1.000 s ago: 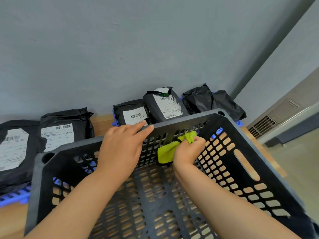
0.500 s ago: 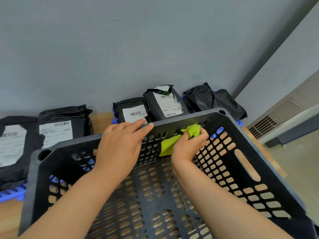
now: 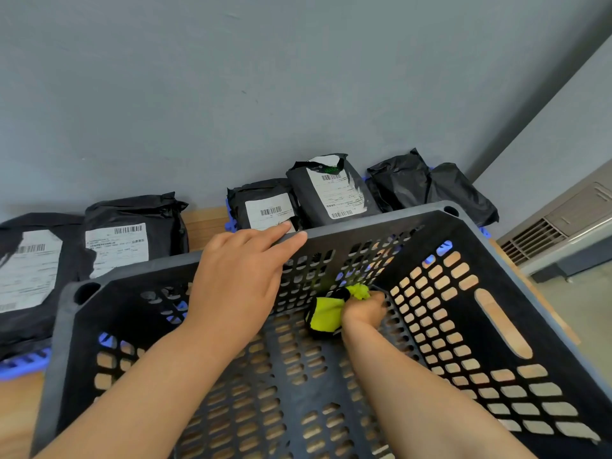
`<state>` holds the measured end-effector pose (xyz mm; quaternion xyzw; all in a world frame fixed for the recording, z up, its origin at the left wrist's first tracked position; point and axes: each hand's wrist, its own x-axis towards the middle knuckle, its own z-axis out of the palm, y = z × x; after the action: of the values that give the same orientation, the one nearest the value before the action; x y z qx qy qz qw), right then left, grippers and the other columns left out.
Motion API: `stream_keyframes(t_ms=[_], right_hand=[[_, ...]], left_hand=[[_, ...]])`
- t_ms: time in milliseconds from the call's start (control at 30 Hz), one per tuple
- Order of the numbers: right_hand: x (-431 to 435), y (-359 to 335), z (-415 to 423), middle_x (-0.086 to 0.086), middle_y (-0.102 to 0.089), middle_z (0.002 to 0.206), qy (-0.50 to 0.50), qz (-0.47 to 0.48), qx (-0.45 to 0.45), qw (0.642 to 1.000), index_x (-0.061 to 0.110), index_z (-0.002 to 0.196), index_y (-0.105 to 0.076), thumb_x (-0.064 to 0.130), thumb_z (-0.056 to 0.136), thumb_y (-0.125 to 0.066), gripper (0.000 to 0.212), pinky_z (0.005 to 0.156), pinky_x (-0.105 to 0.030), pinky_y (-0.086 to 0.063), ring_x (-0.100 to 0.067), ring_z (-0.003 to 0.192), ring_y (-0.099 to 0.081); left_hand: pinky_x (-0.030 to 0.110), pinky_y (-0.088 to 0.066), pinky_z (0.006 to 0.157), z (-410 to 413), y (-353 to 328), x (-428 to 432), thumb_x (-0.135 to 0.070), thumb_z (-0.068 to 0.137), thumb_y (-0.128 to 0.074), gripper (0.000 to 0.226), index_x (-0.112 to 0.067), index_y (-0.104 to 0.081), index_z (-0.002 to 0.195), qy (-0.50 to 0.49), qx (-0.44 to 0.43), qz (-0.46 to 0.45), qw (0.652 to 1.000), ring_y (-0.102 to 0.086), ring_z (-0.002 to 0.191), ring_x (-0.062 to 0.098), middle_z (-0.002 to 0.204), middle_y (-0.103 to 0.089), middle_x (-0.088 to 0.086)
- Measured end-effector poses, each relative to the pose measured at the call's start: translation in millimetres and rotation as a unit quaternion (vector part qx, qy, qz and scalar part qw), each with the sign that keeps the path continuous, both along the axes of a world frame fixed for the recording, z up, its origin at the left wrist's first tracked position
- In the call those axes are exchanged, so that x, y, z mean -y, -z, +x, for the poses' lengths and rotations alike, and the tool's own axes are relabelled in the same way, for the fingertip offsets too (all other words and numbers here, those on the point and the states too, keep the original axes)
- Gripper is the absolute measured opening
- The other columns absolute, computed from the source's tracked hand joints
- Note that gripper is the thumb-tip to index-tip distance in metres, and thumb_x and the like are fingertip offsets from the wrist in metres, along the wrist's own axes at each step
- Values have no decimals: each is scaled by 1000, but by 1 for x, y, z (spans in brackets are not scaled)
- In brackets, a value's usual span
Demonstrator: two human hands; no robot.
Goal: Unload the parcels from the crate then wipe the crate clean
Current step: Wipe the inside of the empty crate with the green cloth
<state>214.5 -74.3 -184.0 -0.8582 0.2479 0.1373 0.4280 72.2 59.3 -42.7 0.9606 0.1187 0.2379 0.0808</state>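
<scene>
Head view: the right hand (image 3: 362, 313), gripping the green cloth (image 3: 326, 314), has dropped from the far wall's top to the crate's (image 3: 364, 226) floor corner, so wiping is advancing. Parcels (image 3: 331, 190) lie outside. The left hand (image 3: 241, 279) rests straight-fingered on the far rim. The crate opens upward, long axis left-right.

Black slotted crate (image 3: 381, 224), lime-yellow cloth (image 3: 326, 314), black parcels (image 3: 402, 180), apparently blue pallet (image 3: 23, 364)
</scene>
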Motion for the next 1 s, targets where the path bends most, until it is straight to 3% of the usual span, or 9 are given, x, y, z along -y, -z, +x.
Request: stream_keyframes(t_ms=[167, 300, 433, 633, 733, 767, 867, 1000], right_hand=[[1, -4, 16, -24, -49, 132, 26, 6, -21, 999, -3, 126, -46, 8, 93, -50, 35, 94, -43, -42, -41, 117, -51], [0, -12, 16, -27, -55, 119, 65, 24, 79, 994, -6, 115, -52, -1, 91, -43, 26, 86, -40, -42, -41, 106, -54], [1, -31, 14, -22, -54, 120, 86, 24, 174, 981, -3, 111, -56, 1, 91, -45, 23, 83, -38, -41, -40, 103, -55], [9, -73, 14, -15, -47, 120, 68, 91, 289, 951, 1, 102, -53, -2, 92, -46, 12, 74, -13, -33, -23, 94, -51], [14, -100, 12, -7, -43, 119, 60, 138, 349, 925, 7, 101, -51, -1, 92, -51, 12, 83, -5, -36, -21, 111, -45], [15, -109, 13, -6, -44, 119, 61, 147, 375, 913, 9, 100, -50, 0, 92, -53, 13, 86, -6, -37, -18, 110, -46], [14, -131, 17, -1, -41, 114, 70, 160, 431, 885, 12, 101, -50, 2, 90, -56, 16, 79, -5, -39, 1, 87, -46], [13, -132, 24, -3, -38, 120, 28, 89, 483, 871, 12, 114, -56, -6, 85, -57, 34, 79, 6, -31, -10, 105, -46]], left_hand=[[39, -45, 82, 0, 0, -1, -20, 85, -39, 45, -31, -61, 124, 3, -5, -6, 1000, -63, 99, 20, 124, -63, -7], [39, -46, 81, 0, 1, -2, -16, 80, -51, 45, -30, -63, 121, -1, -4, -1, 1000, -65, 96, 19, 122, -64, -7], [38, -46, 80, 1, 1, -2, -16, 81, -52, 44, -30, -63, 121, 6, -1, -2, 1000, -65, 97, 19, 122, -64, -6], [40, -47, 80, 0, 1, -1, -8, 77, -70, 49, -28, -63, 121, 10, 7, -5, 1000, -65, 96, 22, 121, -65, -3], [40, -48, 79, 0, 0, -1, -9, 76, -71, 48, -28, -64, 120, 9, 7, -3, 1000, -66, 95, 22, 119, -66, -3], [40, -48, 79, 0, 0, 0, -10, 76, -71, 48, -28, -64, 120, 9, 6, -3, 1000, -66, 95, 22, 119, -66, -3], [40, -48, 81, 0, -1, 0, -11, 77, -70, 48, -29, -64, 120, 8, 6, -2, 1000, -66, 96, 21, 120, -65, -4], [40, -47, 81, 0, 0, 0, -9, 76, -70, 49, -28, -63, 121, 9, 9, -3, 1000, -65, 96, 21, 121, -65, -4]])
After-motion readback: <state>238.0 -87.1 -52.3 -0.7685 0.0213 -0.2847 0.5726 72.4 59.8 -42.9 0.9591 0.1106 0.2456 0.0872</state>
